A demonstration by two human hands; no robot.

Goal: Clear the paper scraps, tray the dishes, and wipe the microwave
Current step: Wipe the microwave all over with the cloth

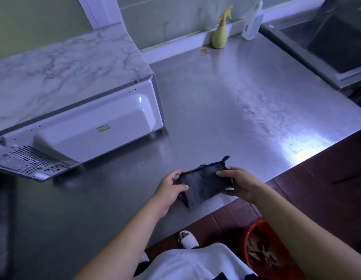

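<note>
Steel surface (216,102) runs wide, the microwave (90,126) at its left, vented back toward us. At the near edge, a folded dark cloth (203,184): left hand (169,190) pinches one end, right hand (239,183) the other, both grips closed on it. Yellow spray bottle (221,33) stands by the far wall, and a red bin (250,229) holding scraps sits on the floor.

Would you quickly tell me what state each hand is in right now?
Left hand: grip closed, pinching the dark cloth at its left end.
Right hand: grip closed, pinching the same cloth at its right end.
</note>
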